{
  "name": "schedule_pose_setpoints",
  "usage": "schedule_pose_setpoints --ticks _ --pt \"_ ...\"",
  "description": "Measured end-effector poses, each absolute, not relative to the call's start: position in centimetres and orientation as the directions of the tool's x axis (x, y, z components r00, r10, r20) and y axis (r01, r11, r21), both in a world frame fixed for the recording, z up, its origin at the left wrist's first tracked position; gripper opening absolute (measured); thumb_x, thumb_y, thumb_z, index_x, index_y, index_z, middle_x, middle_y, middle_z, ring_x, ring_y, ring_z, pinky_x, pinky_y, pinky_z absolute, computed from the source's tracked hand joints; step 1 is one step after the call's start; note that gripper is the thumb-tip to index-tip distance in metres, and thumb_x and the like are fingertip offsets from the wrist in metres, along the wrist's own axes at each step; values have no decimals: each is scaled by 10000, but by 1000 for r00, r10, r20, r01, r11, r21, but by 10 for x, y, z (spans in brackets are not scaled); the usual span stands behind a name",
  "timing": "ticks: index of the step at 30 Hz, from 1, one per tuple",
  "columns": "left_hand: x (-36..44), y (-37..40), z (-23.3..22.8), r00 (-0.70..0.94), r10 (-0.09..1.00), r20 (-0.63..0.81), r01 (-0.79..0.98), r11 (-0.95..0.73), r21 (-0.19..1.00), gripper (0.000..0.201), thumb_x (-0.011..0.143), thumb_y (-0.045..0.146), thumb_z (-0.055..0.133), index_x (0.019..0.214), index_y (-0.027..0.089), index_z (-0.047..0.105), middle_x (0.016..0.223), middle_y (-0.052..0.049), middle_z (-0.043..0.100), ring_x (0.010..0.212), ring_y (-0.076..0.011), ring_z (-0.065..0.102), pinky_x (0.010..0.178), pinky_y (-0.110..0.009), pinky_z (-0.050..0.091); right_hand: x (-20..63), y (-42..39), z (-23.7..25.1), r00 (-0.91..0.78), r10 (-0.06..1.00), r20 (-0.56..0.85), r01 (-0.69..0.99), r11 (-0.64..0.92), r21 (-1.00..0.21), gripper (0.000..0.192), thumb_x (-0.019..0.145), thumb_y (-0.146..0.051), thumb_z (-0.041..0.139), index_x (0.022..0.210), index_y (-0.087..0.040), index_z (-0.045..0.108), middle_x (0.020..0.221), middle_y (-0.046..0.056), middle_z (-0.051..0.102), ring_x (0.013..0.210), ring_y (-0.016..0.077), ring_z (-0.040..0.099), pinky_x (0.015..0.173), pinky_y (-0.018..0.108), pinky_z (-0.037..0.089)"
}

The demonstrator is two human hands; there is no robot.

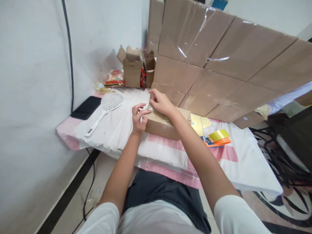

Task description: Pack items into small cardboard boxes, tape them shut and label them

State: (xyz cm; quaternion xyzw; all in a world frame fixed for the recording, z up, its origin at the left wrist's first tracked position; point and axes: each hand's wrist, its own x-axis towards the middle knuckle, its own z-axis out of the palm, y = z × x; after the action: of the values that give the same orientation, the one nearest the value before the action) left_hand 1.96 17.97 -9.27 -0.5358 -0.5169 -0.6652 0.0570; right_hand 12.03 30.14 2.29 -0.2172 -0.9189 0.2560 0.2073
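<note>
A closed brown cardboard box point(161, 129) lies on the cloth-covered table in front of me, clear packing tape point(158, 116) shining along its top. My left hand point(139, 118) is at the box's left end, fingers bent over the top edge and thumb against the side. Over the far left part of the top, my right hand point(161, 102) has its fingers curled down at the tape; the fingertips are partly hidden. To the right lies a tape dispenser point(218, 138) with orange and blue parts and a yellowish roll.
A white slotted skimmer point(108, 104) and a black tablet or phone point(86, 108) lie at left. Behind them are two opened cartons point(132, 73) and a red snack packet point(115, 78). A wall of stacked, film-wrapped boxes point(219, 65) rises behind. A yellow patterned sheet point(198, 125) lies beside the box.
</note>
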Motion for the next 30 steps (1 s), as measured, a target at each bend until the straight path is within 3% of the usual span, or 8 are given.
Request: schedule_pose_setpoints --ticks 6,13,16,23,30 --pt "20 178 -91 -373 461 805 648 -492 582 475 1021 538 390 1020 241 761 1213 -97 760 1093 -283 616 1014 -496 442 118 309 13 -860 410 305 169 791 -588 391 922 -231 543 1308 -166 547 887 15 657 819 169 572 828 289 452" --pt "23 176 -89 -389 473 790 657 -459 598 515 1015 573 369 970 221 743 1175 -115 767 1111 -283 662 1015 -487 444 114 317 9 -801 490 343 249 795 -553 365 897 -255 597 1247 -154 578 994 53 626 861 182 540 861 312 470" --pt "24 177 -90 -392 471 791 650 -467 600 508 1020 572 365 996 217 728 1179 -121 757 1142 -280 658 1033 -479 446 115 320 10 -819 490 299 253 776 -577 336 940 -301 557 1225 -129 605 999 66 632 879 187 560 886 324 479" --pt "24 180 -95 -393 487 780 641 -462 612 518 1020 587 341 1036 216 702 1186 -129 738 1154 -280 653 1048 -480 451 118 329 17 -940 337 42 231 725 -649 315 914 -195 582 1213 -140 667 1241 122 686 1117 214 626 1052 387 477" --pt "28 182 -97 -416 476 775 619 -476 625 518 1022 588 336 1050 209 687 1206 -139 719 1176 -283 634 1063 -482 447 119 330 20 -921 385 48 247 677 -693 296 923 -172 572 1192 -124 686 1263 144 714 1149 225 656 1093 434 489"
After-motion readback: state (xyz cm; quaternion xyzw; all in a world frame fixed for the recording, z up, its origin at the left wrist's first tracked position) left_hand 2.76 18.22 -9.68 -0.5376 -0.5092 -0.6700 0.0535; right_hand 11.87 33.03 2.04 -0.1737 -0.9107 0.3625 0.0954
